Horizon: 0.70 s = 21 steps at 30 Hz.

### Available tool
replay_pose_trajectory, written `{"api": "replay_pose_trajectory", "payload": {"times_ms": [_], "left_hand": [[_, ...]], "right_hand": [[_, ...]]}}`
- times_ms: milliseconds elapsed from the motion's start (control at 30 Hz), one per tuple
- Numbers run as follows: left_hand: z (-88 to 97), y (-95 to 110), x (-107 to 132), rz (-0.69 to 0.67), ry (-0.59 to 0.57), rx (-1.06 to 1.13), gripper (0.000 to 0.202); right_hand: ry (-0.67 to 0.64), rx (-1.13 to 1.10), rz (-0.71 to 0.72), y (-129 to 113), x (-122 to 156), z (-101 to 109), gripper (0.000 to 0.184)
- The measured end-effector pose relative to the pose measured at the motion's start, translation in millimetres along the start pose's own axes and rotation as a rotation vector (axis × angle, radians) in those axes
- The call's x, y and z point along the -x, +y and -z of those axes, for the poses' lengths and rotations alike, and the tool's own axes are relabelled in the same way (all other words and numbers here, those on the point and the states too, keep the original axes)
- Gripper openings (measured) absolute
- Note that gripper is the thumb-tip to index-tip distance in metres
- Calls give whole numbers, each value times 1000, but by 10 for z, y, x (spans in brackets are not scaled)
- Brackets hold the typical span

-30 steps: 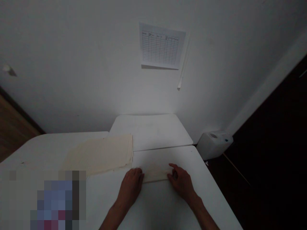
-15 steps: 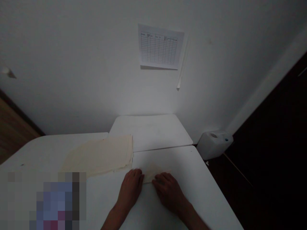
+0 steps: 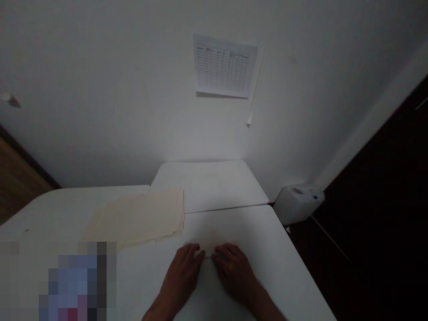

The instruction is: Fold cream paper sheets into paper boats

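A small, thin cream-coloured sheet (image 3: pixel 210 244) lies on the white table, its outline faint against the surface. My left hand (image 3: pixel 186 265) has curled fingers at the left of the sheet's near edge. Opposite it, my right hand (image 3: pixel 234 266) pinches the same edge, with fingers bent over it. Only a narrow gap separates the two sets of fingertips. Left of my hands rests a stack of larger thin cream sheets (image 3: pixel 140 218), slightly ragged at the right edge; I cannot tell their material.
White tables (image 3: pixel 214 183) are pushed together against the wall. A printed chart (image 3: pixel 223 67) hangs there, with a strip of tape (image 3: pixel 256 96) beside it. To the right, beyond the table edge, stands a white plastic canister (image 3: pixel 296 207). A blurred patch covers the lower left.
My left hand has slid slightly right and nearer to me, closing the gap to my right hand. The right hand stays almost in place on the sheet's near edge.
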<state>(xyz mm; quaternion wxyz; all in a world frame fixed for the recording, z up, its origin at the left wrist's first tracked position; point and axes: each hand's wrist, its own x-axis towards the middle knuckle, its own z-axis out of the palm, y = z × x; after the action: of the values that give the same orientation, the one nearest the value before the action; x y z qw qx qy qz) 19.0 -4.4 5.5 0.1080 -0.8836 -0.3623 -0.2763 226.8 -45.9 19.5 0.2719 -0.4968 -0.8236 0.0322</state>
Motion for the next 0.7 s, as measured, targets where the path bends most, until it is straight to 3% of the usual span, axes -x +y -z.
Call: {"api": "replay_pose_trajectory", "payload": {"times_ms": [133, 367, 700], "left_hand": [[-43, 96, 112, -104, -42, 10, 46], [-112, 97, 178, -82, -130, -49, 51], [-38, 114, 142, -4, -159, 53, 50]], "right_hand": [[4, -6, -5, 3, 20, -21, 27], [1, 25, -4, 4, 22, -36, 27], [12, 54, 2, 2, 22, -43, 32]]}}
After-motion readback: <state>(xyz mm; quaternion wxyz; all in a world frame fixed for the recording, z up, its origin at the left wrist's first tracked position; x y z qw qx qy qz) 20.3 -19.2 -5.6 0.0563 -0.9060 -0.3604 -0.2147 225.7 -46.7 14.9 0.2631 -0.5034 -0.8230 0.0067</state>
